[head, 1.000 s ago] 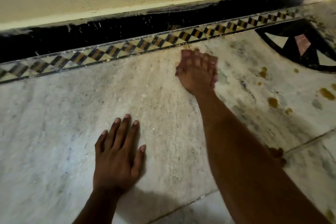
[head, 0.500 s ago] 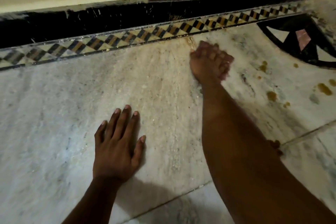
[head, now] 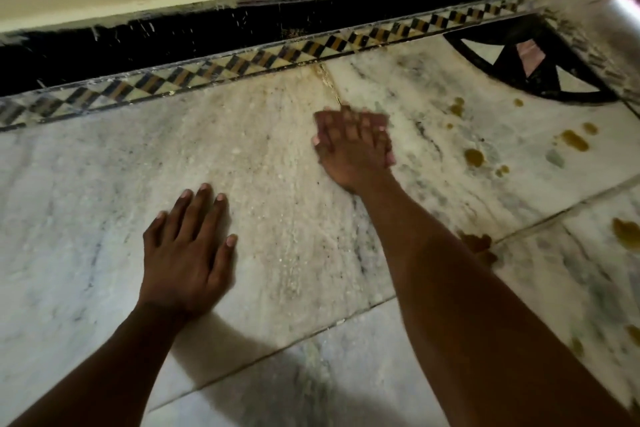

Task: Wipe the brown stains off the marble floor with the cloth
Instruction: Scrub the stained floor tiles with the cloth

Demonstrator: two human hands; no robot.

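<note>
Brown stains (head: 473,157) dot the marble floor (head: 263,163) toward its right edge, a scatter of drops lying between the patterned border strip (head: 242,62) along the wall edge and the grout joint that crosses the lower right; a larger blot (head: 478,246) sits on that joint, touching the right forearm's outline, and more lie near the right edge beyond it. The right hand (head: 353,146) lies flat on the marble near the border strip, well left of the drops, fingers together and blurred. The cloth cannot be made out: if it is there it lies hidden beneath that palm, so I cannot tell whether the fingers clamp on it or merely press. The left hand (head: 188,253) rests spread and flat on the slab nearer the person, fingers straight and holding nothing, apparently as a prop.

A cloth is light and limp; it would likely bunch or slide out unless pressed under the whole palm, with a fold caught by the fingertips. The polished marble looks hard and slick, so strokes should glide. The stains look like wet or tacky liquid, apt to smear. Judging by the untouched drops, most of the work remains to the right.
</note>
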